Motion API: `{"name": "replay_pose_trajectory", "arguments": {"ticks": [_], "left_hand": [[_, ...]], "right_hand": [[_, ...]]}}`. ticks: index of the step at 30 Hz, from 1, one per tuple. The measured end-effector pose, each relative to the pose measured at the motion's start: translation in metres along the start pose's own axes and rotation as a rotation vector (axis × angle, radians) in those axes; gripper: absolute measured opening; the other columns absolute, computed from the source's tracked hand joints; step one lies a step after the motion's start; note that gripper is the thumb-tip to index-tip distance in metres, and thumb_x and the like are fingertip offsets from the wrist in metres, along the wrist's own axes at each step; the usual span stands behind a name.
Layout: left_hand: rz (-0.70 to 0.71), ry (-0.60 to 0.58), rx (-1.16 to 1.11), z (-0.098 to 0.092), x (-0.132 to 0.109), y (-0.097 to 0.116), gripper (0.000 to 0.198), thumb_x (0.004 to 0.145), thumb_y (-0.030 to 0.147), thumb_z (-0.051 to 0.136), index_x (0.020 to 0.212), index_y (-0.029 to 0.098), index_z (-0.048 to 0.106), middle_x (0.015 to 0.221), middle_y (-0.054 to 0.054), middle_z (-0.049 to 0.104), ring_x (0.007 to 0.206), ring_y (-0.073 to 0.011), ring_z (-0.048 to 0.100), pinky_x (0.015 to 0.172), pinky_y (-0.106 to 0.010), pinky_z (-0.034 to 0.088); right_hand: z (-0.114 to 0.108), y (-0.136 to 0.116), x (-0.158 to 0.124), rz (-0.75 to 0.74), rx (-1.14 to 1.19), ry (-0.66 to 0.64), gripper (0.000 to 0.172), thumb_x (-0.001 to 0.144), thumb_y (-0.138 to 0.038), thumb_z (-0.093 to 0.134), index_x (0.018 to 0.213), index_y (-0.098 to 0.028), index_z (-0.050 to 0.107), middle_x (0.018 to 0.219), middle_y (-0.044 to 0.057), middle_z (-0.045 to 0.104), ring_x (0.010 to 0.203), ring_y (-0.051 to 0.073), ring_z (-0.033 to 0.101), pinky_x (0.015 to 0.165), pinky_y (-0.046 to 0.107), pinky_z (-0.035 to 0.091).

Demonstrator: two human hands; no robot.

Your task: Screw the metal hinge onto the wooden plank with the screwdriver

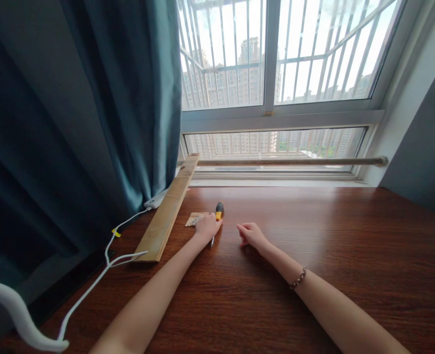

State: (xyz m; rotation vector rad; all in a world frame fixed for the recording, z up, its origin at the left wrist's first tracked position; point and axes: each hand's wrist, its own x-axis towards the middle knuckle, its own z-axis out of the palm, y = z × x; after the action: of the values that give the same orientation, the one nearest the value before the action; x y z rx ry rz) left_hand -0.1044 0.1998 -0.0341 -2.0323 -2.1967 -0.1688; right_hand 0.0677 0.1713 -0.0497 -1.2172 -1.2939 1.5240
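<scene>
My left hand [207,226] rests low over the table, beside a small tan packet or card [191,219] with some small silvery thing near its edge. Under that hand lies a screwdriver [219,210] with a black and yellow handle, its handle pointing towards the window. Its metal shaft shows again below the hand. The left fingers are mostly hidden, so I cannot see whether they grip anything. To the right, my right hand [252,235] is held closed above the wood, fingers curled together. Whatever may be between those fingers is too small or hidden to make out.
A long wooden board [166,216] lies left of my hands. White cables [88,287] run along the left side to a white power strip [155,199] beside the blue curtain [139,98]. Beyond the brown table [313,255], a rail [295,162] crosses the window.
</scene>
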Motion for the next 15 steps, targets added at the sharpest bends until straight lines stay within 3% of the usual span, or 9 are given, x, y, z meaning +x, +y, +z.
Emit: {"name": "replay_pose_trajectory", "arguments": {"ticks": [4,8,12,15], "left_hand": [[0.010,0.014,-0.009,0.006,0.004,0.001,0.041,0.087,0.043,0.043,0.100,0.010,0.063,0.091,-0.018,0.067,0.088,-0.0294,0.063,0.073,-0.036,0.045],[0.030,0.038,-0.080,-0.001,0.001,0.006,0.041,0.088,0.044,0.040,0.093,0.010,0.064,0.086,-0.017,0.067,0.083,-0.0270,0.063,0.068,-0.032,0.041],[0.137,0.052,-0.267,-0.015,-0.015,0.026,0.037,0.086,0.047,0.043,0.083,0.016,0.063,0.078,-0.010,0.067,0.074,-0.0219,0.062,0.062,-0.028,0.037],[0.269,0.040,-0.398,-0.024,-0.038,0.047,0.035,0.085,0.047,0.045,0.077,0.018,0.061,0.073,-0.007,0.066,0.068,-0.0198,0.060,0.059,-0.027,0.034]], "right_hand": [[0.000,0.009,0.005,-0.020,0.027,-0.008,0.040,0.079,-0.036,0.060,0.048,-0.015,0.047,0.037,-0.006,0.041,0.031,0.006,0.038,0.037,0.019,0.037],[-0.001,0.009,0.007,-0.017,0.104,0.037,0.036,0.076,-0.041,0.062,0.054,-0.016,0.049,0.041,-0.004,0.045,0.032,0.008,0.041,0.036,0.021,0.037],[-0.004,0.006,0.005,-0.056,0.253,0.102,0.036,0.075,-0.052,0.059,0.072,-0.017,0.053,0.065,0.000,0.059,0.046,0.008,0.052,0.046,0.021,0.044],[-0.004,0.006,0.003,-0.098,0.500,0.044,0.046,0.066,-0.059,0.065,0.077,-0.016,0.056,0.075,0.004,0.062,0.060,0.011,0.058,0.055,0.022,0.046]]}}
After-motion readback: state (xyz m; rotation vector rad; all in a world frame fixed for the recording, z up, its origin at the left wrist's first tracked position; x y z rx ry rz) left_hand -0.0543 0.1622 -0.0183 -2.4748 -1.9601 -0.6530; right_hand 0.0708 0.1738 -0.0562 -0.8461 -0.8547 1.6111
